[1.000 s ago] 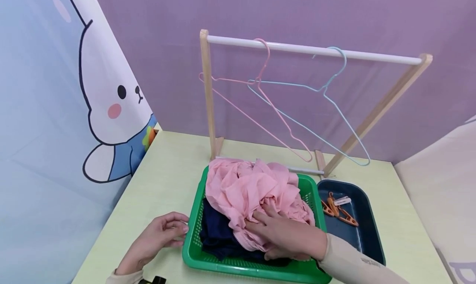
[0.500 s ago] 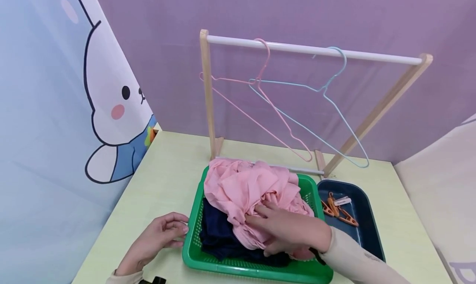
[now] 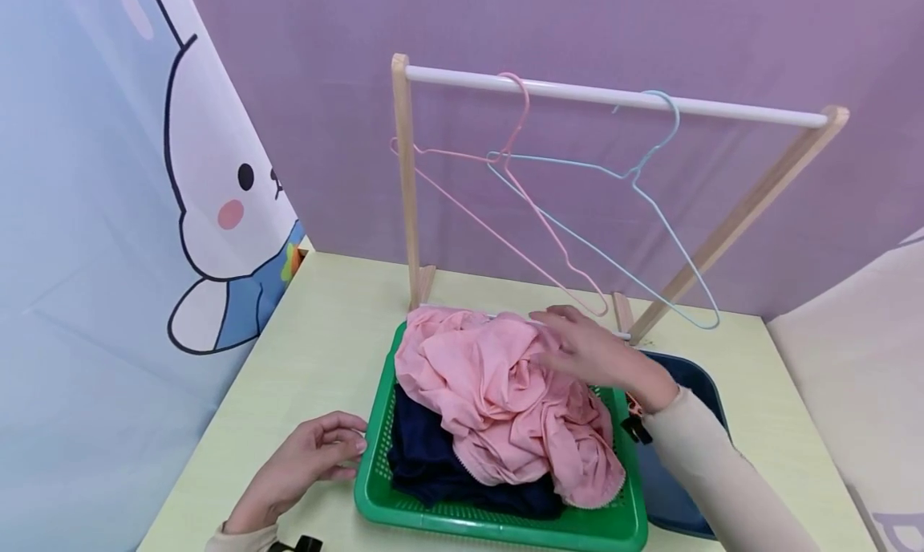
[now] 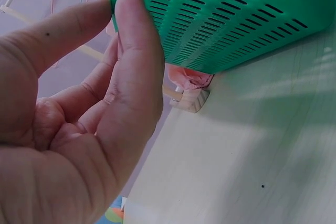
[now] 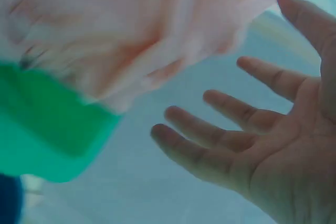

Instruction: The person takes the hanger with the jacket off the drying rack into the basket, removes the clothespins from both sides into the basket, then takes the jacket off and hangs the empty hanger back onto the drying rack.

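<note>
A green plastic basket with slotted walls holds a crumpled pink garment on top of dark navy cloth. A zipper-like toothed edge shows along the pink fabric's front. My left hand is at the basket's left side; in the left wrist view its thumb and a finger pinch the rim of the basket. Over the back right of the pink garment is my right hand, fingers spread and holding nothing. The right wrist view shows its palm beside the pink garment, which is blurred there.
Behind the basket stands a wooden rack with a white rail. A pink hanger and a light blue hanger hang from it. To the right is a dark blue tray, partly covered by the right forearm; orange clips inside are mostly hidden.
My right hand has lifted off the pink garment and moved back and right. The garment's front right part now spreads out toward the basket's near edge. The left hand stays put.
</note>
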A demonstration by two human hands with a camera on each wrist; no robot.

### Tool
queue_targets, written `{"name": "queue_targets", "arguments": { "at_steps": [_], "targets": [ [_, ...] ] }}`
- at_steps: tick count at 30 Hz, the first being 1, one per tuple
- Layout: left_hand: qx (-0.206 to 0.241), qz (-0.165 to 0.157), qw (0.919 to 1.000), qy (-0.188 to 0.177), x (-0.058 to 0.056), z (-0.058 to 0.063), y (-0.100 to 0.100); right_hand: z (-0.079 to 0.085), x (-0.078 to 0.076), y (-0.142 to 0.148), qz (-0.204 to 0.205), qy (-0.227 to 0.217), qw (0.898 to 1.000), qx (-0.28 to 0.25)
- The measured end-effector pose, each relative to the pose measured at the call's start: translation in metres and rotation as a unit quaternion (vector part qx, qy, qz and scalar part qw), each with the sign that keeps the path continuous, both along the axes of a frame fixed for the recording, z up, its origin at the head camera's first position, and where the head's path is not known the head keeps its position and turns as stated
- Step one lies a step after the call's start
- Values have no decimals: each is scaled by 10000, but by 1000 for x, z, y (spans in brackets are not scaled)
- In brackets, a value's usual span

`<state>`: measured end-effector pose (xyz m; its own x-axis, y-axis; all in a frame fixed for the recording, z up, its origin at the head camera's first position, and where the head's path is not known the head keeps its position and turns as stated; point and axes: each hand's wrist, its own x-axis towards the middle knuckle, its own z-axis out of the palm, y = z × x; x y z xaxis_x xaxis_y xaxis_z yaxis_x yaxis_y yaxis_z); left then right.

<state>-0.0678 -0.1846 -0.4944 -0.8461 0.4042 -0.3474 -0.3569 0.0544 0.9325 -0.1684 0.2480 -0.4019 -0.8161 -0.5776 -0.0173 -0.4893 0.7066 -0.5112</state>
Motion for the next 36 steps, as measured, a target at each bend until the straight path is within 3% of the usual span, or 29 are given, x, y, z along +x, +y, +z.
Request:
{"name": "queue_targets", "arguments": {
  "at_steps": [5,12,15,19,23,28,33,36],
  "targets": [
    [52,-32,10000,-2,0,-1,1,-19,-31,17,-88,-536,9985,104],
    [25,-58,10000,1,-1,0,2,-24,-43,6,271,-936,9942,-462],
    [10,-64,10000,4,-1,0,3,-25,-44,-3,426,-952,9899,-966],
    [9,-73,10000,-1,-2,0,3,-24,-43,-15,577,-494,9884,-1313],
    [18,-69,10000,-13,-2,0,3,-21,-36,-25,493,167,9901,-1300],
    [33,-85,10000,15,-1,-1,2,-13,-14,-30,413,838,9869,-1316],
    [50,-110,9999,62,0,0,1,3,20,-32,825,1366,9753,-1529],
    [56,-124,9999,79,0,0,1,11,43,-34,1325,1756,9611,-1670]
  ]
}}
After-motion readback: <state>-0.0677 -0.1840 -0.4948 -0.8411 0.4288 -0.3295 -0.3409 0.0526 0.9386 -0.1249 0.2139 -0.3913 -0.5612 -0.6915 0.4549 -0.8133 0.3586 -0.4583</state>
